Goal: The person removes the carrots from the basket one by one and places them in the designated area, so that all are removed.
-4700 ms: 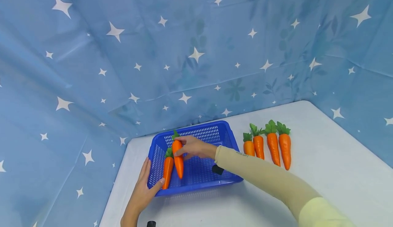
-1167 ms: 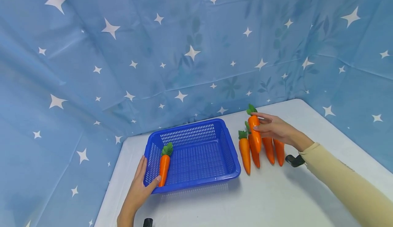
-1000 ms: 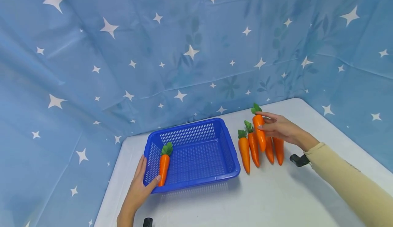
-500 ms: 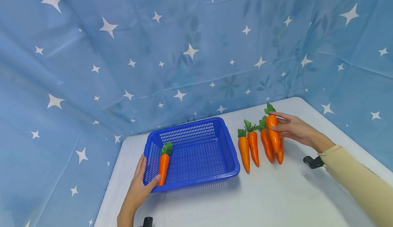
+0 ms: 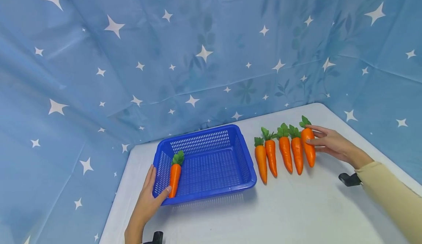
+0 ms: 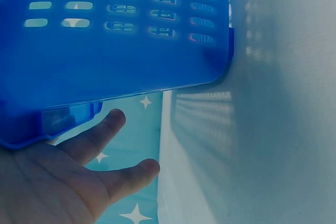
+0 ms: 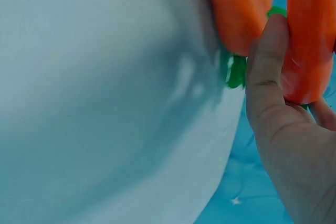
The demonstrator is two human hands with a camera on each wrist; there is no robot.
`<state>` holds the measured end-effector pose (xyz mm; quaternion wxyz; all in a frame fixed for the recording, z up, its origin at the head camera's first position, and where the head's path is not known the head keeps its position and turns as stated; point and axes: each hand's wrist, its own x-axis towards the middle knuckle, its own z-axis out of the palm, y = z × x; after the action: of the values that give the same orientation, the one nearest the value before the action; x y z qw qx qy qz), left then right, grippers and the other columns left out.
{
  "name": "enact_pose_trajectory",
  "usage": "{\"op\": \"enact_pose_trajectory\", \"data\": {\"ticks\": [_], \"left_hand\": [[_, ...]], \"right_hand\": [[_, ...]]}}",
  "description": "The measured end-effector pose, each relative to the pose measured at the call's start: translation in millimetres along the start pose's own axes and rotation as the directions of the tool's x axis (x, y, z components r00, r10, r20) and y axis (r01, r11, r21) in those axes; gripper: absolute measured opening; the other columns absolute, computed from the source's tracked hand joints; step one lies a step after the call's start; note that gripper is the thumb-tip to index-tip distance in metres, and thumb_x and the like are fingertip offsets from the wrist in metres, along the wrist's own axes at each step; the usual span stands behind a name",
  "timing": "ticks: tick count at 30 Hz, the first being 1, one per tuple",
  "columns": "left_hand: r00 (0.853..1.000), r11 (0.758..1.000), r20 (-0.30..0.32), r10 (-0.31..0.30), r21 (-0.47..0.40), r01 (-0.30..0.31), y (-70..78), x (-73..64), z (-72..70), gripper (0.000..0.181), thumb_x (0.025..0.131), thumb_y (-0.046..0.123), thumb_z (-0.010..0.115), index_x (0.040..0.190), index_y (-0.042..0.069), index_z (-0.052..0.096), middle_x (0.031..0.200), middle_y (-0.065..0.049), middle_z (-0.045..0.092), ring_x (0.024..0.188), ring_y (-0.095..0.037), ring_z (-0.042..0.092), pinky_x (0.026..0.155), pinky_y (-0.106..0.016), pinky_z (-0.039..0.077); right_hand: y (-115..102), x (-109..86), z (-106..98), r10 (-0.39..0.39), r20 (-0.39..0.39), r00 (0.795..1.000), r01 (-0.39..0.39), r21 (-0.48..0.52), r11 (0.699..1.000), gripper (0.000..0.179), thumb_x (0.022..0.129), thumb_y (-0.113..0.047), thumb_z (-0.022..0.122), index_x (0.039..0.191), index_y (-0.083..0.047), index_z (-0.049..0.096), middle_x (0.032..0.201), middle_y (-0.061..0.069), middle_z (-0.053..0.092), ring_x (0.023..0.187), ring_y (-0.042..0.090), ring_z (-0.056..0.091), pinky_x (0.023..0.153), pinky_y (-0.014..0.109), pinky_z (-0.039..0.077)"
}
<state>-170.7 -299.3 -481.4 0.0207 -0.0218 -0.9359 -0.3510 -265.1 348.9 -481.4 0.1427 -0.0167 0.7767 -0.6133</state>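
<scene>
In the head view my left hand (image 5: 146, 201) rests on the near left corner of a blue plastic basket (image 5: 211, 191), thumb at the front rim, fingers along the side. Two extended fingers show under the basket in the left wrist view. Inside the basket, along its left side, lies a carrot (image 5: 175, 180) with a green leafy top. My right hand (image 5: 334, 144) grips another carrot (image 5: 308, 147) by its upper part between thumb and fingers. This one is at the right end of a row of several carrots (image 5: 285, 152), leaves pointing away from me.
A white table (image 5: 280, 214) carries the basket and the carrots. Behind it hangs a blue curtain (image 5: 211, 75) with white stars. Black wrist devices sit by the left wrist (image 5: 158, 237) and under the right forearm (image 5: 349, 179).
Earlier my right hand lifted a carrot from the basket and carried it right, over the other carrots. Now it is at the row's right end. My left hand has stayed at the basket corner.
</scene>
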Motion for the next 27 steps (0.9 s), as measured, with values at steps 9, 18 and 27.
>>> {"op": "enact_pose_trajectory", "data": {"ticks": [9, 18, 27], "left_hand": [[1.000, 1.000, -0.003, 0.006, -0.001, -0.006, -1.7, 0.1, 0.1, 0.101, 0.100, 0.047, 0.066, 0.171, 0.002, 0.010, 0.179, -0.019, 0.003, 0.159, -0.051, 0.014, 0.114, -0.075, 0.023], [1.000, 1.000, 0.003, -0.004, -0.006, 0.004, -0.9, 0.6, -0.4, 0.102, 0.100, 0.048, 0.066, 0.172, 0.004, 0.010, 0.179, -0.017, 0.002, 0.160, -0.051, 0.013, 0.114, -0.076, 0.024], [1.000, 1.000, 0.005, -0.005, -0.006, 0.005, -1.8, 2.2, 0.6, 0.102, 0.099, 0.048, 0.066, 0.172, 0.005, 0.010, 0.180, -0.015, 0.001, 0.160, -0.050, 0.012, 0.114, -0.076, 0.024]], "right_hand": [[19.1, 1.1, -0.2, -0.009, -0.037, 0.999, 0.002, -0.173, 0.985, 0.081, 0.108, -0.017, 0.063, 0.166, 0.010, 0.014, 0.164, 0.045, 0.019, 0.139, 0.057, 0.043, 0.097, 0.043, 0.059], [22.9, 3.8, 3.3, -0.013, -0.074, 0.997, -0.010, -0.295, 0.955, 0.080, 0.106, -0.018, 0.066, 0.165, 0.010, 0.020, 0.163, 0.048, 0.014, 0.142, 0.065, 0.031, 0.110, 0.073, 0.041], [21.3, 10.8, 9.8, -0.016, -0.094, 0.995, -0.021, -0.370, 0.929, 0.078, 0.103, -0.018, 0.067, 0.164, 0.009, 0.025, 0.161, 0.047, 0.019, 0.139, 0.062, 0.035, 0.107, 0.071, 0.045]]}}
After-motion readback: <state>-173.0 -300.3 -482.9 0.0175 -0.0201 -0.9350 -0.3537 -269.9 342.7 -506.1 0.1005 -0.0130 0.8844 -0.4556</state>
